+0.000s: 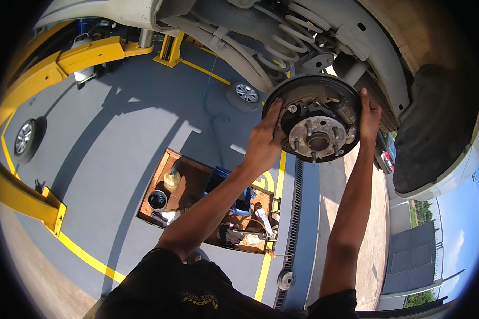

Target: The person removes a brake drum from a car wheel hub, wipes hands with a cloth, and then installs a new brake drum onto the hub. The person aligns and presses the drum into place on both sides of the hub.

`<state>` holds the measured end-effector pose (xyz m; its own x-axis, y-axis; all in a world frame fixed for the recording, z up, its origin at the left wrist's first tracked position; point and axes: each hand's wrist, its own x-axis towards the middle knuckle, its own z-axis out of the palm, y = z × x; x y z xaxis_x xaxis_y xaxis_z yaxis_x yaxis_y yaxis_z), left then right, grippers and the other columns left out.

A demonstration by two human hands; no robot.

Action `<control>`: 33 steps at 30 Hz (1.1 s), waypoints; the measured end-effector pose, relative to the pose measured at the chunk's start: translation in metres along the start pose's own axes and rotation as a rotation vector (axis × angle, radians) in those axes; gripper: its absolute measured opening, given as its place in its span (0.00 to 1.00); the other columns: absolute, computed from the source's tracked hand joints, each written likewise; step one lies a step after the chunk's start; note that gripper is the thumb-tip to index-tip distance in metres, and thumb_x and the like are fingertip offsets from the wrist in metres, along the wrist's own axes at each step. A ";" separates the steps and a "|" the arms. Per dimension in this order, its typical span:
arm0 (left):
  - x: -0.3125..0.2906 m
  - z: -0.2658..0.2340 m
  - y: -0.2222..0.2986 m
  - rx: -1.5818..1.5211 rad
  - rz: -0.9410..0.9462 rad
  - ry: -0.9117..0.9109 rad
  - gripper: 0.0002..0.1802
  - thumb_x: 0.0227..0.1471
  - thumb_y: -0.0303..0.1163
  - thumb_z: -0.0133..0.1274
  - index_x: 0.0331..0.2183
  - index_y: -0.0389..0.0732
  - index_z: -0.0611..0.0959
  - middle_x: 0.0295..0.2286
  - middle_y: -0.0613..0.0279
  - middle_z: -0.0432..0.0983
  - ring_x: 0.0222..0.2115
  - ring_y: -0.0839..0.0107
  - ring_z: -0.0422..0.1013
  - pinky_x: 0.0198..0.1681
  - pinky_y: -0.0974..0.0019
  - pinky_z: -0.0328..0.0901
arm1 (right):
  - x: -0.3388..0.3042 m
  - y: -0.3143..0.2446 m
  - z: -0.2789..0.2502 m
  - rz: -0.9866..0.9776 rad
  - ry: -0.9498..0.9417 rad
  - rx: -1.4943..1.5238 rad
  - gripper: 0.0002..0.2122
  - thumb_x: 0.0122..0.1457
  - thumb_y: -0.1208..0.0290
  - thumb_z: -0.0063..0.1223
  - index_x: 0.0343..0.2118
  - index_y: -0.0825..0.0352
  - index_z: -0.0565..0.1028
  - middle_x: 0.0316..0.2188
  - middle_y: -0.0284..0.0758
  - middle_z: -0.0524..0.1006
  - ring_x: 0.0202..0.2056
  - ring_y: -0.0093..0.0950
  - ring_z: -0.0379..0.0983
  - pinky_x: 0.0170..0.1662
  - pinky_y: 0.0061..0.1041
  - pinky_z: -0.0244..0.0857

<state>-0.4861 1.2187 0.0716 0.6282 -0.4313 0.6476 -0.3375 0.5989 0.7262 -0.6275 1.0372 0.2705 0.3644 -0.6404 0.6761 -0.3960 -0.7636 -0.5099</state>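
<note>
A drum brake assembly (332, 110) is mounted under the raised car, its drum off. Its curved shoes and dark backing plate surround a round metal hub (308, 127) with several studs. My left hand (263, 141) grips the assembly's left side, with fingers along the shoe's edge. On the opposite side, my right hand (370, 117) has its thumb in front on the rim, and its other fingers are partly hidden behind the edge. Both arms are raised. A coil spring (290, 42) and suspension arm (223, 45) lie above and behind the brake.
Below my left arm is a rusty tray cart (189, 186) with a blue bin (218, 181), a bottle (171, 181), a can and tools. Removed wheels (246, 92) lie on the grey floor. Yellow lift arms (85, 56) stand left; a round metal part (286, 279) sits by the drain grate (294, 212).
</note>
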 end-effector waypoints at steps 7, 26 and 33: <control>0.028 -0.009 0.024 0.152 -0.001 -0.056 0.28 0.64 0.22 0.49 0.64 0.35 0.73 0.63 0.41 0.70 0.64 0.42 0.67 0.67 0.48 0.64 | -0.002 0.004 -0.001 0.035 -0.029 0.043 0.32 0.68 0.41 0.60 0.50 0.74 0.85 0.36 0.44 0.87 0.39 0.27 0.82 0.50 0.27 0.72; 0.062 -0.006 0.071 0.723 0.050 -0.270 0.23 0.65 0.29 0.46 0.58 0.32 0.79 0.45 0.32 0.82 0.45 0.34 0.78 0.54 0.42 0.71 | -0.006 -0.003 -0.001 -0.003 -0.016 0.106 0.31 0.68 0.42 0.59 0.47 0.74 0.86 0.31 0.41 0.87 0.34 0.26 0.81 0.43 0.27 0.73; 0.057 -0.009 0.060 0.585 0.132 -0.217 0.24 0.62 0.28 0.47 0.57 0.28 0.79 0.39 0.29 0.83 0.40 0.32 0.80 0.51 0.42 0.72 | -0.007 -0.001 -0.001 -0.033 0.023 0.108 0.30 0.68 0.41 0.59 0.47 0.72 0.86 0.31 0.41 0.86 0.34 0.27 0.81 0.44 0.29 0.73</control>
<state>-0.4640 1.2365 0.1496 0.4200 -0.5425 0.7275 -0.7676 0.2154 0.6037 -0.6307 1.0423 0.2670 0.3557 -0.6136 0.7050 -0.2903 -0.7896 -0.5407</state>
